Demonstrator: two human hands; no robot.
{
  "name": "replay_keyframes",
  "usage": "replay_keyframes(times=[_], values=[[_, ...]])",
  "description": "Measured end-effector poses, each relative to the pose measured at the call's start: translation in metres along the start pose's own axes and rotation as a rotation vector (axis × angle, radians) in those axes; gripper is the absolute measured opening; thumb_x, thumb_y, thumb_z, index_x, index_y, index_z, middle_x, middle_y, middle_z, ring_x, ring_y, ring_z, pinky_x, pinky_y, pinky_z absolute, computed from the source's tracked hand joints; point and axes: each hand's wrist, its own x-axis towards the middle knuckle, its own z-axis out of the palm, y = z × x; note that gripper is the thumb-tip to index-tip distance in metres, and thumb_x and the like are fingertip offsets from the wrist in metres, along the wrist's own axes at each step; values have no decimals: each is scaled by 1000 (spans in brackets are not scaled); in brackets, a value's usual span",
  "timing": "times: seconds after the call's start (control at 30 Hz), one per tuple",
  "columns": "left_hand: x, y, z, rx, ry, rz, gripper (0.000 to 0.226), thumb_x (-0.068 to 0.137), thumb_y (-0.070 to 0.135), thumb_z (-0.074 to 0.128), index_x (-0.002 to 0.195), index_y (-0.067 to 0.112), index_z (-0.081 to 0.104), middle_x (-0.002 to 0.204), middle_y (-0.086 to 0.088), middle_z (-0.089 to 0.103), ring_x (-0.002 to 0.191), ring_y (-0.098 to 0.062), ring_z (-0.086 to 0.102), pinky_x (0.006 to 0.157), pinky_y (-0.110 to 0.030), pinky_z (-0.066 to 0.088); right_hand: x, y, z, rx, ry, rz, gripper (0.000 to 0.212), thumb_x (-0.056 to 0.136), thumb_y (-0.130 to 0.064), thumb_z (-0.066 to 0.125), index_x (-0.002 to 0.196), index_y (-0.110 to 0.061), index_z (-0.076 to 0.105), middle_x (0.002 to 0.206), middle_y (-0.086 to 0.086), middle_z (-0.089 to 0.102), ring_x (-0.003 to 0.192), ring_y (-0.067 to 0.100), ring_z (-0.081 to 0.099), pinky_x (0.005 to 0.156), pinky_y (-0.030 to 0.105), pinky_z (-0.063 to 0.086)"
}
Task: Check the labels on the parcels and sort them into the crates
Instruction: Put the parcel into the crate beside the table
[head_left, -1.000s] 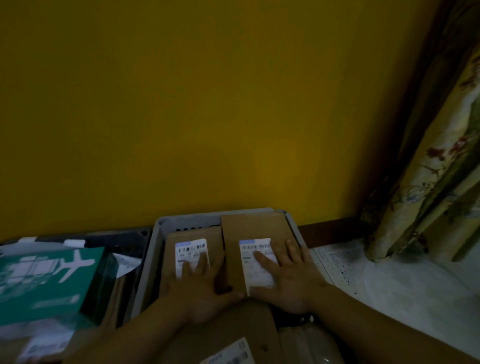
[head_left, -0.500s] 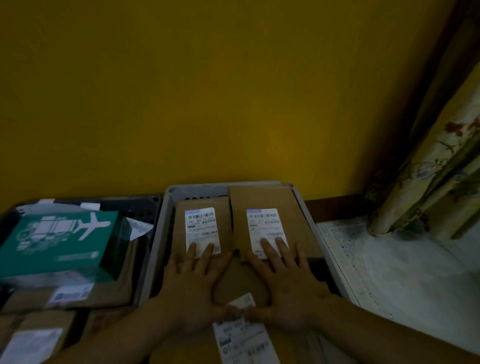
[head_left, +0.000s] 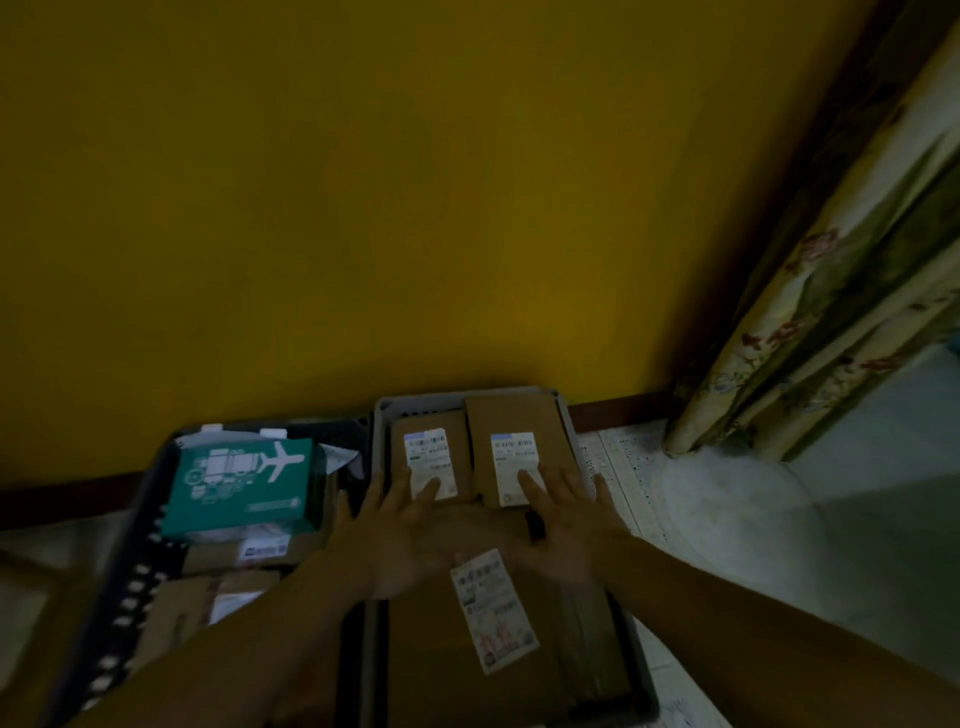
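Observation:
A grey crate (head_left: 382, 415) stands against the yellow wall and holds brown cardboard parcels. Two lie side by side at its far end, the left parcel (head_left: 457, 431) and the right parcel (head_left: 511, 415), each with a white label. A larger parcel (head_left: 441, 649) with a tilted label lies nearer me. My left hand (head_left: 395, 535) lies flat with spread fingers, its fingertips on the left parcel's label. My right hand (head_left: 566, 525) lies flat too, fingertips on the right parcel's label. Both hands rest over the larger parcel.
A dark crate (head_left: 130, 571) to the left holds a green box with a white airplane print (head_left: 239, 483) on top of other brown parcels. A floral curtain (head_left: 831, 312) hangs at the right. Pale floor (head_left: 779, 519) lies right of the grey crate.
The view has shifted, so the crates sit lower right in frame. Both hands have slid back toward me from the two far parcels, baring the near parcel's label.

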Motion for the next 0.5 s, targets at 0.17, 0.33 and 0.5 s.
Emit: replay_keyframes(times=[0.17, 0.33, 0.5], values=[[-94, 8, -89, -29, -17, 6, 136, 26, 103, -9, 148, 43, -18, 158, 3, -26, 145, -28, -23, 113, -64, -10, -89, -24, -88, 126, -18, 33, 131, 40, -99, -5, 152, -31, -17, 162, 3, -18, 148, 25, -18, 115, 57, -14], [-195, 13, -177, -58, 9, 44, 115, 50, 95, 12, 149, 43, -15, 158, 4, -26, 145, -24, -25, 115, -63, -7, -185, -62, -181, 185, 30, 70, 141, 29, -101, -15, 153, -33, -15, 162, 3, -18, 148, 25, -16, 115, 55, -14], [-278, 19, -230, 5, 74, 62, 127, 42, 98, -1, 151, 37, -12, 161, 0, -18, 148, -26, -15, 116, -60, -2, -270, -97, -245, 185, 113, 79, 91, 87, -78, 26, 154, -29, -11, 163, 3, -14, 149, 23, -13, 118, 56, -8]])
